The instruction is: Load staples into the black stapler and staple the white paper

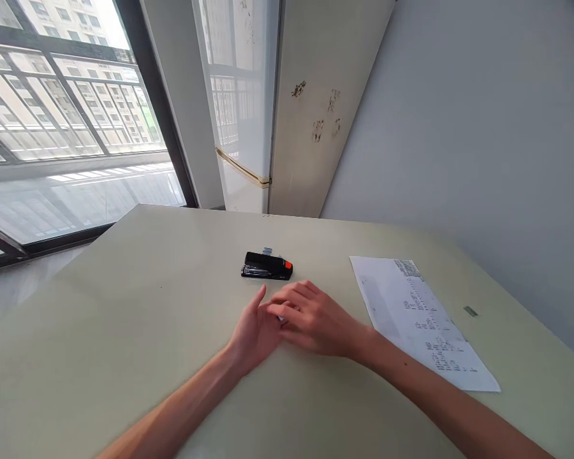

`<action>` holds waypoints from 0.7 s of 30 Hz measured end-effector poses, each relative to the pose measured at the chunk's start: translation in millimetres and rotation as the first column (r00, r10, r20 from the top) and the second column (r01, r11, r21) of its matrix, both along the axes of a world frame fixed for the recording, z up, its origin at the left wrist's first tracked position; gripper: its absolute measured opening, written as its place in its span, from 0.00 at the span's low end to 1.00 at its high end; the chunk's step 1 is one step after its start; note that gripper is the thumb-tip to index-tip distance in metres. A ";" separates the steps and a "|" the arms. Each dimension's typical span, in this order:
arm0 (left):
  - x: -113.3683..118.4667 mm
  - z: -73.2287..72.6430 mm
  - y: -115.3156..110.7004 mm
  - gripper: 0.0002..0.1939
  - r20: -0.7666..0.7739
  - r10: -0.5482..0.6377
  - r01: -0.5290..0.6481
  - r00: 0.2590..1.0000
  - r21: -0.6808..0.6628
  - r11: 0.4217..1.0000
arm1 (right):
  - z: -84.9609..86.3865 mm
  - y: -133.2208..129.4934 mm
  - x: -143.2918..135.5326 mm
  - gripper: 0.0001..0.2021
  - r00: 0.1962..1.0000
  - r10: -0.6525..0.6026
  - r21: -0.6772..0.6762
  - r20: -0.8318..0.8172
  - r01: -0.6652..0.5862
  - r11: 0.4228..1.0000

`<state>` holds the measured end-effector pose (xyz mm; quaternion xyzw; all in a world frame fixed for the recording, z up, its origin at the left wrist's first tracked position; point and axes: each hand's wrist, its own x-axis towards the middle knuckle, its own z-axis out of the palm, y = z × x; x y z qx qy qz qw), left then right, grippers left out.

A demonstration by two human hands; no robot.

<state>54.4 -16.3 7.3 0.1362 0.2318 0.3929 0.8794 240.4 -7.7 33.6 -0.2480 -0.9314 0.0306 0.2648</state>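
Observation:
My left hand [257,333] is turned palm up just above the pale table, its thumb held away and its fingers mostly covered. Over it bends my right hand [310,319], with curled fingertips reaching into the left palm. A small greyish thing [281,318] shows between the two hands, too hidden to name. Just beyond the fingers, a black stapler [266,266] with a red-orange patch at its right end lies closed on the table. Behind the stapler are small silvery strips [267,250] that look like staples.
A printed sheet of paper [411,319] lies right of my hands, partly behind my right forearm. Further right is a small grey-green strip [470,311] on the table [124,306]. Beyond the far edge stand a stained white fridge [310,159] and a window [67,115].

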 end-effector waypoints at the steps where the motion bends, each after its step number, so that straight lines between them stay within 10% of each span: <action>1: -0.7 0.0 -0.9 0.25 -0.011 -0.023 0.023 1.000 0.008 1.000 | -3.5 -6.3 0.1 0.11 1.000 0.003 0.010 0.027 -0.003 1.000; 8: 4.6 7.8 -8.2 0.27 -0.026 -0.106 0.106 0.994 0.021 0.994 | -3.7 -24.5 11.5 0.15 0.998 -0.054 0.024 0.020 0.054 0.998; 13: 9.4 16.5 -7.6 0.28 -0.079 -0.149 0.151 0.986 0.018 0.988 | 11.0 -55.5 77.5 0.11 0.951 -0.293 -0.099 -0.099 0.284 0.954; 16: 8.9 20.9 -3.7 0.27 -0.137 -0.132 0.134 0.982 0.008 0.991 | -3.6 -78.1 151.8 0.10 0.778 -0.619 -0.145 -0.106 0.604 0.784; 21: 8.9 24.0 -0.3 0.22 -0.241 -0.102 0.101 0.965 -0.014 0.995 | -45.4 -104.3 270.7 0.17 0.235 -0.971 -0.231 -0.053 0.943 0.241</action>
